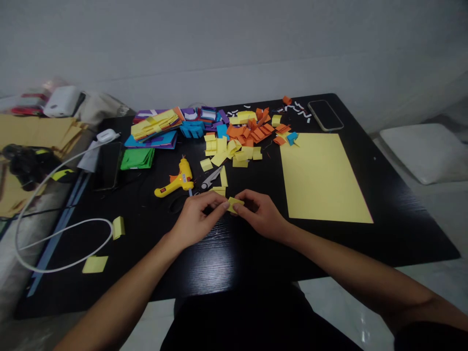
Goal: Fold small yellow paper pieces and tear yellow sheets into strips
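Between my two hands is a small piece of yellow paper (pixel 235 204), raised just over the black table. My left hand (pixel 200 214) pinches its left edge between thumb and fingers. On the other edge, my right hand (pixel 259 210) grips it the same way. Scissors (pixel 212 179) lie just beyond my left hand, their blades pointing away and their handles partly hidden. A yellow glue gun (pixel 177 180) rests on its side to the left of them. Folded yellow paper pieces (pixel 219 152) are heaped behind the scissors, with orange pieces (pixel 250 131) beyond.
A large yellow sheet (pixel 323 178) lies to the right, a phone (pixel 325 115) behind it. Stacked coloured papers (pixel 157 127), green papers (pixel 137 158) and a dark phone (pixel 108 165) are at the left. A white cable (pixel 66 168) loops over the table's left side near two yellow pieces.
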Demonstrator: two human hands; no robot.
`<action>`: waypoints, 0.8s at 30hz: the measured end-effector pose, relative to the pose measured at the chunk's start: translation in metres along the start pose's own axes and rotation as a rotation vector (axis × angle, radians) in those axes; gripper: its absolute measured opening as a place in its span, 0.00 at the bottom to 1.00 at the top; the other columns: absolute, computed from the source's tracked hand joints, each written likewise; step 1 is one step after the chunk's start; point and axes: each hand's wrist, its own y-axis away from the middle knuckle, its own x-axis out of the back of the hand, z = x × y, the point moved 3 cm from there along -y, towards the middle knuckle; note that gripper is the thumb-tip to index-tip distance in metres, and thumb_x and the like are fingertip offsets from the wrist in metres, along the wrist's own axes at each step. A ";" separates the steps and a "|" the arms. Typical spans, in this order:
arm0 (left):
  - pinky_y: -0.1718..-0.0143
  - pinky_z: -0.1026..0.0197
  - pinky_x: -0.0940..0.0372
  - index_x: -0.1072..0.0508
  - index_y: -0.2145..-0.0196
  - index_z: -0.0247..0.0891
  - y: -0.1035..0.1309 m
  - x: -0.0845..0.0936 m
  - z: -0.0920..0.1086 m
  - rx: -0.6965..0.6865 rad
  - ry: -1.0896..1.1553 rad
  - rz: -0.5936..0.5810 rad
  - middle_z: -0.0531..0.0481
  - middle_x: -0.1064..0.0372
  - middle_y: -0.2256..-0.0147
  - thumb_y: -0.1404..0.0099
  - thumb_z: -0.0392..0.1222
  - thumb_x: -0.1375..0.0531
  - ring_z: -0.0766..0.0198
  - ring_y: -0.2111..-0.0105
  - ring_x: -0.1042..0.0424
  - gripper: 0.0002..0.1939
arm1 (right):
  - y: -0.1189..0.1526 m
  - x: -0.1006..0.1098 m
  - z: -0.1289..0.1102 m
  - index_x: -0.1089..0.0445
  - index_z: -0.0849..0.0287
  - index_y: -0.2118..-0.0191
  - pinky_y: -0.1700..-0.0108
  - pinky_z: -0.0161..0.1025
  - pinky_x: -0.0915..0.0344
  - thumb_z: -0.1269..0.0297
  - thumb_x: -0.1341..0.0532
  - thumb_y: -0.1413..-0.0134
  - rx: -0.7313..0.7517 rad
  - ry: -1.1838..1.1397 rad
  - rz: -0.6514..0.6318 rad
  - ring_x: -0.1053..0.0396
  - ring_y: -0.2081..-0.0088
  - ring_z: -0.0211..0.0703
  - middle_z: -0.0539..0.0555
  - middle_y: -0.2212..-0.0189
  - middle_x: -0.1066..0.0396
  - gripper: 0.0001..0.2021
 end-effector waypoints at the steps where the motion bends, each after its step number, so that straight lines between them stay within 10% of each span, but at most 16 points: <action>1: 0.69 0.65 0.36 0.23 0.65 0.38 0.000 0.000 0.001 -0.006 -0.012 -0.004 0.52 0.27 0.71 0.28 0.41 0.39 0.67 0.71 0.30 0.08 | 0.000 0.000 0.000 0.28 0.59 0.63 0.67 0.37 0.35 0.57 0.37 0.39 -0.007 0.002 -0.003 0.31 0.71 0.39 0.51 0.70 0.27 0.10; 24: 0.71 0.65 0.38 0.28 0.69 0.37 -0.001 0.001 0.003 -0.084 -0.073 0.086 0.55 0.34 0.74 0.30 0.37 0.40 0.68 0.74 0.34 0.08 | -0.001 -0.001 -0.002 0.24 0.59 0.63 0.61 0.39 0.27 0.53 0.32 0.41 -0.037 -0.144 -0.027 0.24 0.67 0.42 0.52 0.69 0.21 0.13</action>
